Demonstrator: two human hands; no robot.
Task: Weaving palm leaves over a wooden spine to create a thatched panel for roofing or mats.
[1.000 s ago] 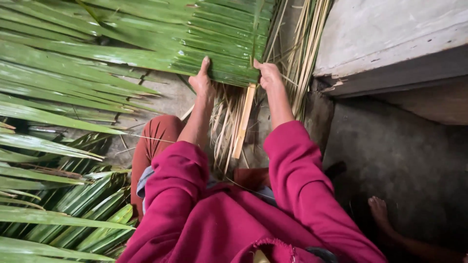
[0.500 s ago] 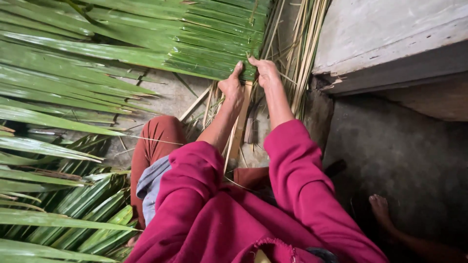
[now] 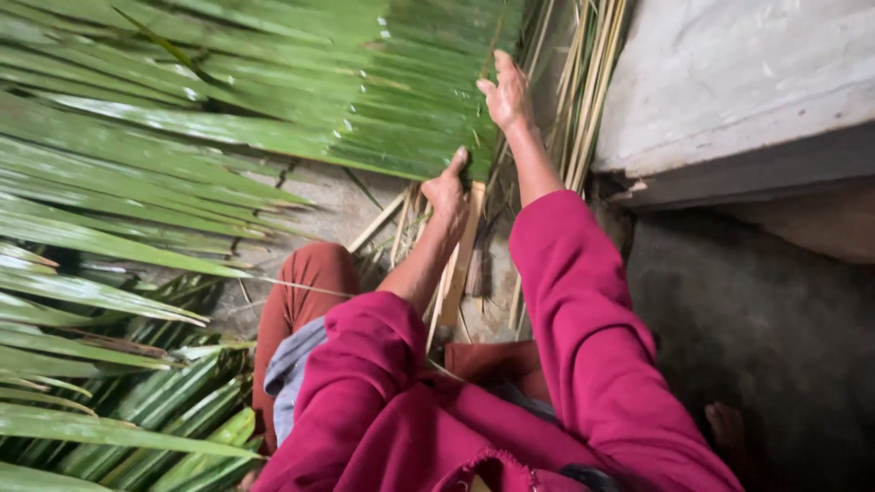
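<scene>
A woven mat of green palm leaves (image 3: 365,82) lies on the ground ahead of me. My left hand (image 3: 448,189) grips the mat's near edge, thumb up on the leaves, just above a pale wooden slat (image 3: 463,260) that runs back toward my lap. My right hand (image 3: 504,91) rests farther up on the mat's right edge, fingers bent over a leaf strip. Both arms wear magenta sleeves (image 3: 583,310).
Loose long palm leaves (image 3: 100,301) fan out at the left. Dry pale leaf ribs (image 3: 583,82) stand in a bundle right of the mat. A grey concrete step (image 3: 729,91) rises at the right, with a dark floor (image 3: 756,328) below. A bare foot (image 3: 729,428) shows at lower right.
My right hand has moved up along the mat's right edge. My left hand has shifted right from the middle of the near edge and stays gripping it near the slat.
</scene>
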